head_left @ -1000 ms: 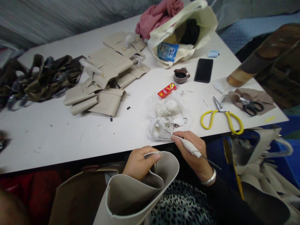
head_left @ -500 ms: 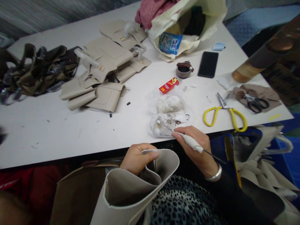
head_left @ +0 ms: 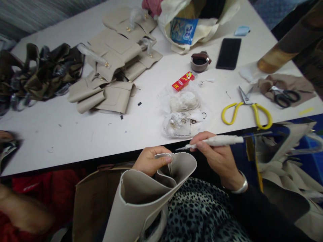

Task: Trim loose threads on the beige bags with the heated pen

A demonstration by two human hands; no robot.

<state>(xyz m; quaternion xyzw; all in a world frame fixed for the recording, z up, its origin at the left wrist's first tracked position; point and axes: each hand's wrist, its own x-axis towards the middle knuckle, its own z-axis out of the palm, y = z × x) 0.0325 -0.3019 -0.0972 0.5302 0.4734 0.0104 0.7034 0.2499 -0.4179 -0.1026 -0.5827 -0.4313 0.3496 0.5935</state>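
Between thumb and fingers, my left hand (head_left: pixel 152 161) pinches the folded upper edge of a beige leather bag (head_left: pixel 141 198), whose open mouth faces up over my lap. My right hand (head_left: pixel 218 156) is closed around a white-wrapped tool (head_left: pixel 217 141) with a thin metal tip pointing left, just above the bag's rim. From the tool's other end a thin rod sticks out. Beyond my hands, a clear plastic packet with white clumps (head_left: pixel 178 124) lies at the table's edge. Yellow-handled scissors (head_left: pixel 246 107) rest open to the right of it.
Several beige bags (head_left: pixel 113 50) and dark brown bags (head_left: pixel 47 74) lie at the left. A red box (head_left: pixel 183 81), a phone (head_left: pixel 228 53), a cloth bag (head_left: pixel 174 40), a bottle (head_left: pixel 280 55) and black-handled scissors (head_left: pixel 285 95) are further back. Another person's arm (head_left: pixel 25 211) is at lower left.
My right hand has turned the tool so its tip now points left toward the bag's rim, away from the packet. My left hand keeps its pinch. The other person's arm has come into view.
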